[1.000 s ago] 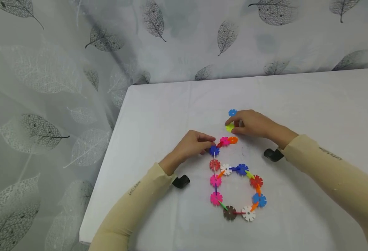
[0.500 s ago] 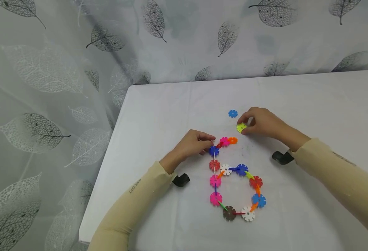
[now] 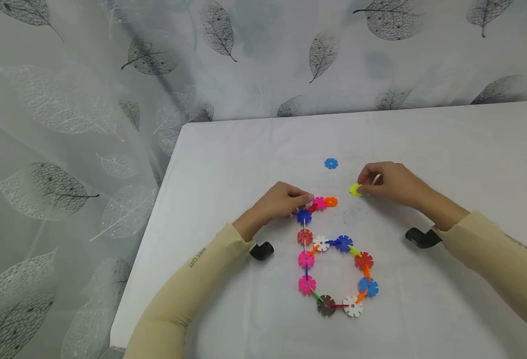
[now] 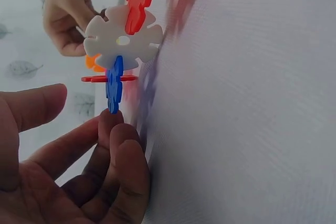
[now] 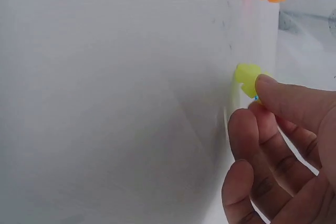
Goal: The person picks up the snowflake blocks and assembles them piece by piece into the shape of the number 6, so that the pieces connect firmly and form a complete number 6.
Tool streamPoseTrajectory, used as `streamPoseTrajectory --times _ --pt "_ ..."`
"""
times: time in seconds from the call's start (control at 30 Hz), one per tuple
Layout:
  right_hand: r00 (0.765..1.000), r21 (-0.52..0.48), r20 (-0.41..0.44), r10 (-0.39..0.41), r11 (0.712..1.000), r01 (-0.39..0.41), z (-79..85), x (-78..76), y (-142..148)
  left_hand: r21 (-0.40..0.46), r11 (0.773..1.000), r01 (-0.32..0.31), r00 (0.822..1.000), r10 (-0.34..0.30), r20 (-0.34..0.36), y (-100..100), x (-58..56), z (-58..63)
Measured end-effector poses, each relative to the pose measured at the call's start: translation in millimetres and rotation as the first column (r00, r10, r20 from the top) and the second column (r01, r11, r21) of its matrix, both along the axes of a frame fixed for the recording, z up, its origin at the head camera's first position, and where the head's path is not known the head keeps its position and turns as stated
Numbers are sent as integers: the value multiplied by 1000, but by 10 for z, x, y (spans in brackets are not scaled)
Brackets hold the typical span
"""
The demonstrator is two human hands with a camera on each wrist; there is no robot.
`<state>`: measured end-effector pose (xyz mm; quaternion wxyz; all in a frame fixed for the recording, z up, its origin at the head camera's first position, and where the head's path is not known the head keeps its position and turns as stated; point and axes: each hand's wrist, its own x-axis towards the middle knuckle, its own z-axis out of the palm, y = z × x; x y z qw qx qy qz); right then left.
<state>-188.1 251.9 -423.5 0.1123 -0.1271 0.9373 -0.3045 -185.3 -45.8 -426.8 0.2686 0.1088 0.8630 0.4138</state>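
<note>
Slotted, flower-shaped plastic discs in many colours are joined into a chain shaped like a 6, its lower part a closed ring with a brown disc (image 3: 326,305) at the bottom. My left hand (image 3: 283,202) is beside the chain's upper end. In the left wrist view its fingertips (image 4: 113,119) are right at the blue disc (image 4: 114,90), with the thumb apart. The upper arm ends in a pink disc (image 3: 319,203) and an orange disc (image 3: 331,202). My right hand (image 3: 391,183) pinches a yellow disc (image 3: 355,190) between thumb and fingers, right of the orange end.
A loose light-blue disc (image 3: 331,163) lies farther back on the white-covered table (image 3: 227,164). Black wrist-camera mounts (image 3: 262,251) show under both sleeves. A leaf-patterned curtain (image 3: 263,75) hangs behind and to the left of the table.
My right hand has drawn the yellow disc away from beside the light-blue disc, rightward and slightly nearer. My left hand has shifted slightly along the chain toward the pink disc.
</note>
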Motion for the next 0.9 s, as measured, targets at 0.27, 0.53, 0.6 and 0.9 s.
streamPoseTrajectory --times 0.27,0.53,0.6,0.9 --pt "997 -101 70 21 995 -14 -34 122 -35 -10 999 35 999 -34 25 25 -13 -15" --pt "981 -243 191 34 970 14 -62 171 -116 0 995 102 995 -102 18 25 -36 5" --pt "976 -262 217 26 964 32 -67 175 -122 12 993 116 993 -116 21 24 -46 0" --pt "964 -308 266 25 950 60 -102 181 -138 7 989 146 989 -146 3 33 -55 -25"
